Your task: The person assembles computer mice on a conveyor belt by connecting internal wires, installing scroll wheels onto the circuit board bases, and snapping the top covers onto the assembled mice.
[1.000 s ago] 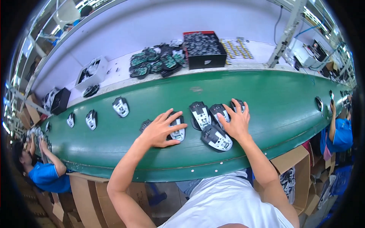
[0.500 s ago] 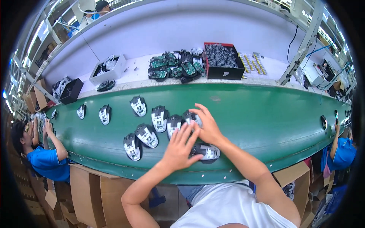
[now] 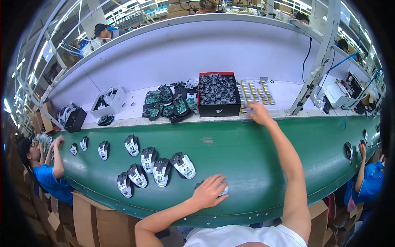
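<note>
My left hand point(image 3: 209, 192) lies over a partly assembled computer mouse point(image 3: 224, 190) on the green conveyor belt point(image 3: 255, 164). Its fingers curve round the mouse and hide most of it. My right hand point(image 3: 260, 114) reaches to the far shelf, fingers apart, beside rows of small yellow-and-silver parts point(image 3: 257, 92); nothing shows in its grasp. Left of my left hand stand several more black-and-white mice, the closest being a tilted mouse point(image 3: 183, 165) with its inner openings showing.
On the shelf, a black box with a red rim point(image 3: 219, 110) holds many dark parts. Beside it lie green circuit boards in black shells point(image 3: 164, 101). A white box point(image 3: 119, 101) and a black box point(image 3: 76, 119) stand farther left. Co-workers in blue sit at both sides; cardboard boxes point(image 3: 109, 226) stand below the belt.
My right hand has left the mice and moved to the far shelf. A mouse it covered now lies exposed. My left hand has come over the nearest mouse. The whole view has shifted.
</note>
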`<state>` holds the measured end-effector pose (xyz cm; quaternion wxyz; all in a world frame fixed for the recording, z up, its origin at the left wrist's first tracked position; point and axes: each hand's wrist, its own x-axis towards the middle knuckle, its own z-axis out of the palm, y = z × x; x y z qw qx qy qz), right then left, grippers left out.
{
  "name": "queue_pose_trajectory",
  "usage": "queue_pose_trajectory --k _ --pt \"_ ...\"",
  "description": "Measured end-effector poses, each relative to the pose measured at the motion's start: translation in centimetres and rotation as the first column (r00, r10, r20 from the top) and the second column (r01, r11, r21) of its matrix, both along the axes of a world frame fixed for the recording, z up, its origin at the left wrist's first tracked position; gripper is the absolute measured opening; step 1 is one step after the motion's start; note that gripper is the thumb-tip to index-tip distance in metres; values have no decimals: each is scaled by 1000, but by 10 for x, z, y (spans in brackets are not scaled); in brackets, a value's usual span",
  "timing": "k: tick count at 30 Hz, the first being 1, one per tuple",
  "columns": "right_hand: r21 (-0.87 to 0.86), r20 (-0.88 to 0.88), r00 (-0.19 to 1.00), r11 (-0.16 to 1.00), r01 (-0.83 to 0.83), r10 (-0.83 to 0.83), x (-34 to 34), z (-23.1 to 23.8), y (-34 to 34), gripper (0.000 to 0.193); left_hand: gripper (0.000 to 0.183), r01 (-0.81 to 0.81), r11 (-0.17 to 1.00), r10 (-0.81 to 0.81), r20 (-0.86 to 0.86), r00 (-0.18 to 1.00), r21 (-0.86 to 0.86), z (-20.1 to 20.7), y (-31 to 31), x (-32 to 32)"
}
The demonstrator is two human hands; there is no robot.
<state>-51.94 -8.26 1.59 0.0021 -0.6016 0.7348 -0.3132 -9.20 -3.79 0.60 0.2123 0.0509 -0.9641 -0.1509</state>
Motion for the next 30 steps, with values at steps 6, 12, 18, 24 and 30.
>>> queue_pose_trajectory --k 6,12,18,24,30 --pt "223 -244 970 973 50 6 1 -2 -34 36 28 73 992 -58 -154 986 99 0 8 -58" --pt "281 -125 984 955 -91 131 -20 15 -44 37 21 72 980 -38 -180 983 187 1 -5 -50" --pt "107 -99 980 981 -160 170 -25 4 -20 23 20 110 973 -57 -249 967 203 -1 -10 -47" --pt "-201 675 698 969 -141 241 61 24 59 24 34 63 934 54 -313 948 351 35 -26 -53" --pt "-303 918 180 919 -253 353 172 45 151 35 44 224 764 32 -383 923 605 73 -26 -82"
